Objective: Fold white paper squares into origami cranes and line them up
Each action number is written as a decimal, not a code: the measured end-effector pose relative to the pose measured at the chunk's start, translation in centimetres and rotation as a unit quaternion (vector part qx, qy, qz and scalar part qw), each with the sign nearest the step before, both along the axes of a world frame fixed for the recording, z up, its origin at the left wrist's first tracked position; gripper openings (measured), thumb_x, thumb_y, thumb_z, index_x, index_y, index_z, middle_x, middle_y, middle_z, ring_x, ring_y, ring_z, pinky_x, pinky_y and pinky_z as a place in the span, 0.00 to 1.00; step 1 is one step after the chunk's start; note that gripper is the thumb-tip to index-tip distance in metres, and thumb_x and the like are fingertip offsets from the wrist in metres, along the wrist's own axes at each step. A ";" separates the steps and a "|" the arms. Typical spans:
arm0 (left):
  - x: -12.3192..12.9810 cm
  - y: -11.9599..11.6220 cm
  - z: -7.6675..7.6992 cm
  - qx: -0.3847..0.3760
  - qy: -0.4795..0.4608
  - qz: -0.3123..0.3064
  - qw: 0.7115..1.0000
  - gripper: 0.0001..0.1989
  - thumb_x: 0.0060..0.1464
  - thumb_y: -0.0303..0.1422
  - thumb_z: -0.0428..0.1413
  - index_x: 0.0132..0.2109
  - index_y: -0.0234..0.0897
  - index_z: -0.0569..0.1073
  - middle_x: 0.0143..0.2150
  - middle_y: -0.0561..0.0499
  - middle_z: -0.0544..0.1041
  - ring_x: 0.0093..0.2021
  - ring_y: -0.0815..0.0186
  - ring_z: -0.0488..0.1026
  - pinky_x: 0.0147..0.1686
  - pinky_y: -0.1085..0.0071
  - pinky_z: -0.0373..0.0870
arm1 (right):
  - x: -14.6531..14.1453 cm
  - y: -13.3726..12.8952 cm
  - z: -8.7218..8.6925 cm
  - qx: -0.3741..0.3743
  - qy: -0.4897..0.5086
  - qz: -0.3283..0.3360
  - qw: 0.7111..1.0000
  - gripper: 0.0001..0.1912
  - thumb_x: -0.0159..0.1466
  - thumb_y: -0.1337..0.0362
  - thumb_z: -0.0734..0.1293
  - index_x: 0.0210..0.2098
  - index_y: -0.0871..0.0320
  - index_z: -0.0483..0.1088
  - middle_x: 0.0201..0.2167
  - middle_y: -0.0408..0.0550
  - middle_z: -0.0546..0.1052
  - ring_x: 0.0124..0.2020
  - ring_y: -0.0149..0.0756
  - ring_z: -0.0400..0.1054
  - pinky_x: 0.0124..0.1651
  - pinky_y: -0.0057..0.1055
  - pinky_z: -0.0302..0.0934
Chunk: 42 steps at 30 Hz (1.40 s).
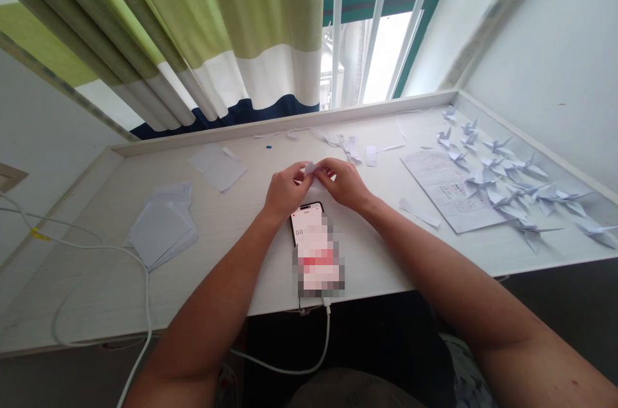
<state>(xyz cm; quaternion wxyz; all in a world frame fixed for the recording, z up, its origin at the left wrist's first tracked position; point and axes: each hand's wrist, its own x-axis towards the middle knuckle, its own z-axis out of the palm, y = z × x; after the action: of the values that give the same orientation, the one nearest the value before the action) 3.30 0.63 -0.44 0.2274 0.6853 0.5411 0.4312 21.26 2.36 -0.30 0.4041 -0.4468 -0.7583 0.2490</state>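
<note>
Between my two hands, just above the white desk, is a small piece of folded white paper (pixel 310 168). My left hand (pixel 288 188) pinches it from the left, fingers closed. From the right, my right hand (pixel 342 181) grips it with thumb and fingertips together. The fingers cover most of the paper, so its folded shape cannot be made out. Right below the hands lies a phone (pixel 309 221) with its lit screen up, partly pixelated. Several folded paper cranes (pixel 506 199) spread over the right side of the desk.
A stack of white paper sheets (pixel 161 228) lies at left, with more sheets (pixel 217 166) behind it. Paper scraps (pixel 355 149) and a strip (pixel 419 212) lie about. A printed sheet (pixel 449 195) sits under some cranes. White cables (pixel 145 292) run at left and to the phone.
</note>
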 end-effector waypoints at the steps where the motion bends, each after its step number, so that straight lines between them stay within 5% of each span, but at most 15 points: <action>1: 0.0 0.0 0.0 0.001 0.005 -0.008 1.000 0.08 0.62 0.37 0.61 0.45 0.42 0.83 0.34 0.51 0.85 0.34 0.63 0.81 0.38 0.70 0.75 | 0.0 0.0 0.0 0.008 -0.001 0.004 1.000 0.06 0.69 0.65 0.66 0.37 0.56 0.76 0.36 0.49 0.83 0.37 0.40 0.76 0.45 0.36 0.68; 6: 0.2 0.0 0.2 -0.021 -0.039 0.009 0.999 0.07 0.60 0.36 0.61 0.38 0.39 0.81 0.34 0.52 0.85 0.33 0.65 0.80 0.35 0.71 0.72 | -0.3 -0.1 0.1 -0.069 0.066 -0.026 0.995 0.08 0.67 0.61 0.69 0.44 0.56 0.75 0.33 0.47 0.81 0.35 0.39 0.75 0.42 0.35 0.68; 10: 0.7 -0.2 0.3 -0.023 -0.029 0.041 0.998 0.05 0.59 0.35 0.61 0.36 0.40 0.79 0.34 0.52 0.85 0.34 0.64 0.80 0.36 0.70 0.73 | -0.5 -0.1 0.0 -0.128 0.096 -0.019 0.987 0.08 0.67 0.59 0.69 0.37 0.58 0.76 0.32 0.48 0.81 0.35 0.39 0.74 0.39 0.34 0.66; 18: 0.0 -0.2 0.6 -0.013 0.120 0.021 0.992 0.09 0.65 0.38 0.57 0.40 0.43 0.81 0.39 0.50 0.86 0.37 0.60 0.81 0.42 0.66 0.73 | -0.2 0.5 -0.2 -0.071 0.026 -0.015 0.997 0.05 0.67 0.64 0.69 0.38 0.57 0.78 0.35 0.48 0.83 0.37 0.39 0.75 0.44 0.34 0.66; 24: -0.7 0.6 -0.3 -0.013 0.094 -0.044 0.995 0.10 0.65 0.37 0.56 0.43 0.44 0.83 0.42 0.49 0.87 0.40 0.58 0.81 0.47 0.65 0.74 | -0.1 0.8 -0.3 -0.073 -0.083 -0.034 0.993 0.08 0.67 0.65 0.69 0.30 0.57 0.76 0.33 0.49 0.83 0.35 0.40 0.74 0.42 0.35 0.63; 31: 0.1 0.4 0.1 -0.037 0.076 0.032 0.996 0.05 0.59 0.34 0.59 0.35 0.41 0.79 0.33 0.49 0.84 0.33 0.61 0.78 0.38 0.66 0.71 | -0.8 0.8 -0.6 -0.077 -0.012 -0.052 0.996 0.06 0.65 0.68 0.69 0.40 0.57 0.79 0.35 0.49 0.84 0.37 0.39 0.75 0.43 0.34 0.65; 37: 0.5 0.5 0.1 -0.050 0.014 0.062 0.997 0.03 0.57 0.33 0.60 0.35 0.41 0.75 0.35 0.49 0.84 0.35 0.61 0.80 0.38 0.67 0.72 | -1.2 0.2 0.0 -0.095 0.014 -0.063 0.993 0.06 0.67 0.65 0.68 0.41 0.57 0.78 0.31 0.47 0.83 0.33 0.39 0.75 0.41 0.34 0.63; 42: 0.5 0.7 0.1 -0.065 0.002 0.099 0.993 0.03 0.54 0.30 0.61 0.32 0.40 0.74 0.33 0.49 0.84 0.34 0.61 0.80 0.37 0.67 0.70 | -1.3 -0.2 0.1 -0.104 -0.005 -0.072 0.992 0.13 0.66 0.64 0.70 0.50 0.58 0.75 0.32 0.47 0.83 0.36 0.41 0.76 0.42 0.35 0.64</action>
<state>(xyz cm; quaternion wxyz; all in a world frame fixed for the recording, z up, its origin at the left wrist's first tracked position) 3.76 1.31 -0.37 0.2269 0.6127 0.6338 0.4140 19.97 2.18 -0.17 0.3684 -0.5412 -0.6962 0.2943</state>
